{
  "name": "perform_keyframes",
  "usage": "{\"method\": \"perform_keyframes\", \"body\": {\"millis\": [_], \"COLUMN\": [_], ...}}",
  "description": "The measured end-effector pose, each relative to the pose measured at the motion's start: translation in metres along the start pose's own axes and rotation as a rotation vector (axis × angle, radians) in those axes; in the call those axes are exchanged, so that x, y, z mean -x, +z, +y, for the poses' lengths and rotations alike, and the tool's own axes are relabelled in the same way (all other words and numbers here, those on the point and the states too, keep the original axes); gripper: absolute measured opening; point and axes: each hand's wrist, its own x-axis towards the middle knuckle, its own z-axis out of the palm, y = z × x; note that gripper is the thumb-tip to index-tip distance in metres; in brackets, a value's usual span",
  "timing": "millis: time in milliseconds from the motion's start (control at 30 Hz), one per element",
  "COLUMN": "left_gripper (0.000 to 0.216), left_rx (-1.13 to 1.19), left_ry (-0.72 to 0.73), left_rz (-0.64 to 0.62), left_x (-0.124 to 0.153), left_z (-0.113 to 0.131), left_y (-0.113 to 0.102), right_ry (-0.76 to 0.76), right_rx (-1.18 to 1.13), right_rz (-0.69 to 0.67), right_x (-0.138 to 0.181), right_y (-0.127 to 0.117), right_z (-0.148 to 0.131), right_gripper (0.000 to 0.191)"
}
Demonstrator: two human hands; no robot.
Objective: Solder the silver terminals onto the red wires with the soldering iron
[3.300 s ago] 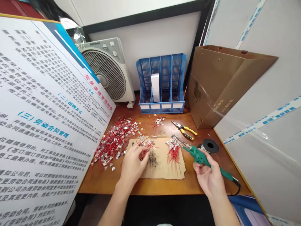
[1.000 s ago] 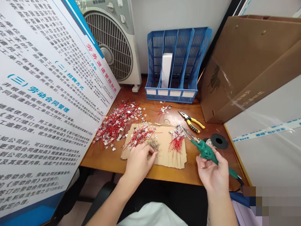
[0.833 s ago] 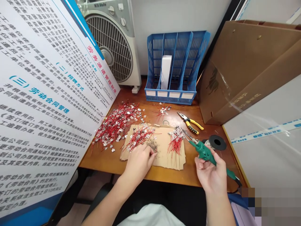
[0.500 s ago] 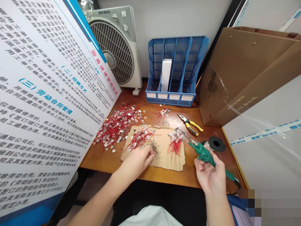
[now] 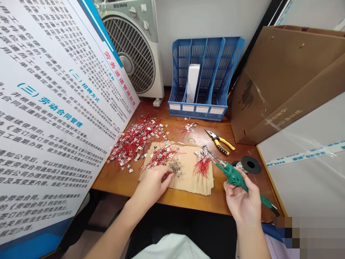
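Between the thumb and fingers of my left hand (image 5: 157, 182) is a red wire with a small silver terminal (image 5: 178, 172) at its end, held low over the scorched patch of the cardboard (image 5: 188, 181). My right hand (image 5: 242, 194) is closed around the green handle of a soldering iron (image 5: 233, 176). Its metal tip points up and left, close to a bundle of red wires with silver ends (image 5: 202, 162) on the cardboard's right side. Another small heap of these wires (image 5: 161, 155) lies just beyond my left hand.
A large pile of red wires (image 5: 137, 140) spreads to the left, with a few more (image 5: 188, 126) at the back. Yellow-black pliers (image 5: 221, 142) and a solder spool (image 5: 250, 164) lie right. Behind stand a fan (image 5: 132, 54), blue file rack (image 5: 198, 111) and brown box (image 5: 280, 79).
My left hand has turned slightly, and a wire with its silver terminal now shows at the fingertips. The right hand keeps the soldering iron in nearly the same place. The view has shifted a little.
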Motion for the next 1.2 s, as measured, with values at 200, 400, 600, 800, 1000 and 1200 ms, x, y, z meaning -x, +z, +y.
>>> {"method": "perform_keyframes", "body": {"millis": [200, 400, 600, 800, 1000, 1200], "left_gripper": [0.014, 0.016, 0.018, 0.016, 0.017, 0.016], "left_rx": [-0.024, 0.005, 0.076, 0.145, 0.145, 0.134], "left_ry": [0.035, 0.003, -0.056, -0.114, -0.143, -0.122], "left_rz": [0.091, 0.187, 0.155, 0.111, 0.086, 0.083], "left_x": [0.002, -0.002, -0.009, -0.013, -0.013, -0.013], "left_z": [-0.005, 0.008, 0.018, 0.021, 0.024, 0.024], "left_y": [0.007, 0.024, 0.030, 0.025, 0.025, 0.023], "right_ry": [-0.030, -0.039, -0.090, -0.101, -0.143, -0.170], "right_rx": [0.108, 0.234, 0.465, 0.600, 0.689, 0.760], "right_rz": [-0.194, -0.220, -0.261, -0.346, -0.367, -0.356], "right_x": [-0.003, 0.017, 0.025, 0.020, 0.020, 0.020], "right_y": [-0.017, -0.009, -0.008, -0.016, -0.013, -0.013], "right_z": [0.005, 0.005, 0.002, 0.002, -0.001, -0.002], "right_gripper": [0.033, 0.032, 0.033, 0.027, 0.028, 0.027]}}
